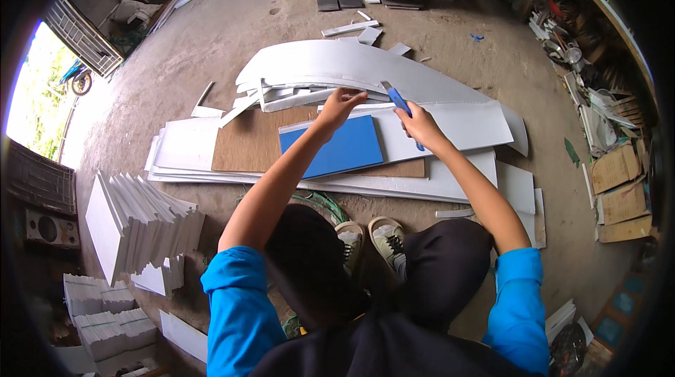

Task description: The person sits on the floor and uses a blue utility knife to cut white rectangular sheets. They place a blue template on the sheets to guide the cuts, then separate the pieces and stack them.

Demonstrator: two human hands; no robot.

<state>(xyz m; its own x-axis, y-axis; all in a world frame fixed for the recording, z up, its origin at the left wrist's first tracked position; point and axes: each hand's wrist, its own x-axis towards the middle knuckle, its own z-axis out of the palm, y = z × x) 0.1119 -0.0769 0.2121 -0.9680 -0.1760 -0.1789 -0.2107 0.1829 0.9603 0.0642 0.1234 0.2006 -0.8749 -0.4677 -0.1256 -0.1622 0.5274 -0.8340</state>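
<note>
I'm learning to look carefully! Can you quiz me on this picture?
1. True or false: the right hand holds a blue-handled utility knife.
2. What does the left hand press on? A) the flat blue rectangular board B) a shoe C) the stack of upright white panels
3. The blue board lies on a brown ____ sheet.

Key: 1 true; 2 A; 3 cardboard.

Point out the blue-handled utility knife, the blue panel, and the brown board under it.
blue-handled utility knife (398,101), head view, on the blue handle above the fist.
blue panel (336,148), head view, on its bare middle.
brown board (247,141), head view, on its bare left part.
</note>
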